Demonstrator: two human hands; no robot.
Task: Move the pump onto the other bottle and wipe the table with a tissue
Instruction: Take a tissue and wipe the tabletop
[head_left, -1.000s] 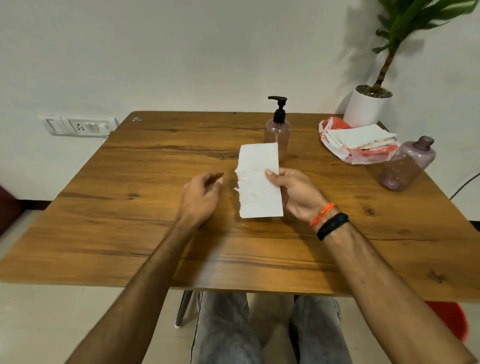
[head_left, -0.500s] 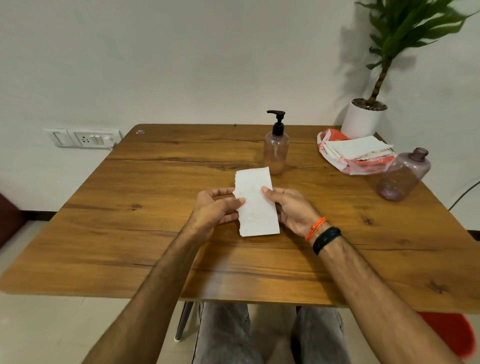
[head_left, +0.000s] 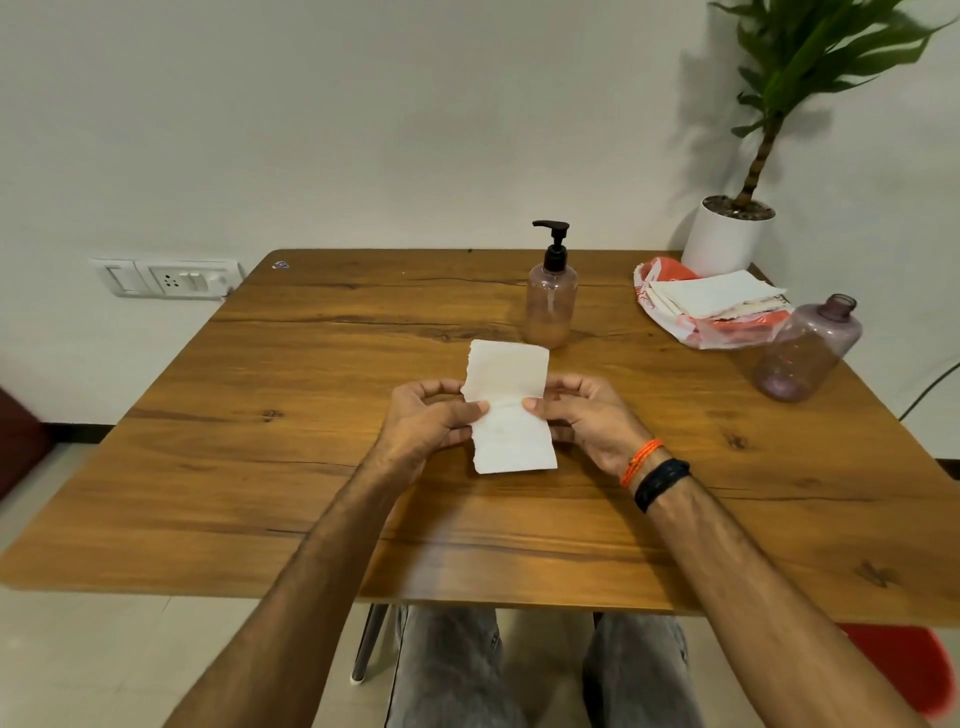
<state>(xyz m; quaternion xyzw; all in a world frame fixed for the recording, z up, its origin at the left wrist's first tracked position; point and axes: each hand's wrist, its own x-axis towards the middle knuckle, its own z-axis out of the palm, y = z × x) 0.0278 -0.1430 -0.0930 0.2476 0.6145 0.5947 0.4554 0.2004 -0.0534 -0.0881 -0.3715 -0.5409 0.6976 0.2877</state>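
Note:
A white tissue (head_left: 509, 384) is held upright over the middle of the wooden table (head_left: 260, 467). My left hand (head_left: 431, 423) pinches its left edge and my right hand (head_left: 584, 415) pinches its right edge. Behind it stands a clear pink bottle (head_left: 550, 306) with the black pump (head_left: 555, 244) screwed on top. The other bottle (head_left: 805, 351), purple and open at the neck, stands near the table's right edge.
A torn pack of white tissues (head_left: 711, 306) lies at the back right. A potted plant in a white pot (head_left: 727, 239) stands at the back right corner. A wall socket panel (head_left: 166, 278) is left of the table. A red seat (head_left: 904, 665) shows below right.
My left hand has come in and taken the tissue's left edge; both hands now hold it. The tissue sits lower and its upper half is bending along a crease. The camera tilted up.

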